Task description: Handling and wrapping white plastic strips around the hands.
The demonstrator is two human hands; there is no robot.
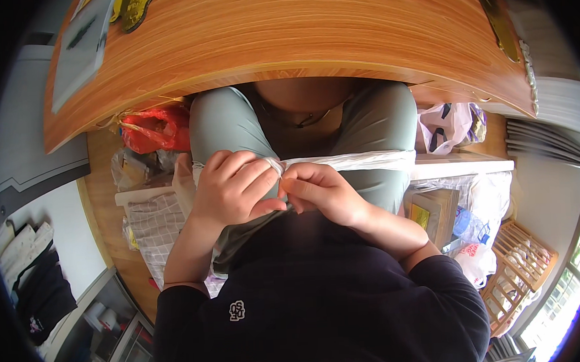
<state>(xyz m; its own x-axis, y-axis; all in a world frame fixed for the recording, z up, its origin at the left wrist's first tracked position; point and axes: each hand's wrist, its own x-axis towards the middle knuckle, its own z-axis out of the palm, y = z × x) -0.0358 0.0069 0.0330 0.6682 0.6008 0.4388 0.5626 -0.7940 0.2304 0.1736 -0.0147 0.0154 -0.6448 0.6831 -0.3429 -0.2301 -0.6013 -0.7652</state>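
Observation:
A long white strip [350,160], gathered and creased like thin plastic or cloth, lies across my grey-green trouser legs [371,122]. My left hand [235,186] is bent over its left part, fingertips closed on a bunched bit near the middle. My right hand [323,191] meets it there, its thumb and forefinger pinched together at the same bunched place. The fingertips of both hands almost touch. What exactly lies between the right fingertips is too small to make out, though the strip runs right behind them.
A wooden desk [283,36] stands ahead, with a clear sleeve [84,51] and yellow item [134,10] at its left. A red plastic bag [155,130] sits below left, a pale bag [443,128] below right. Right of me are a blue-capped bottle [473,228] and wooden rack [520,261].

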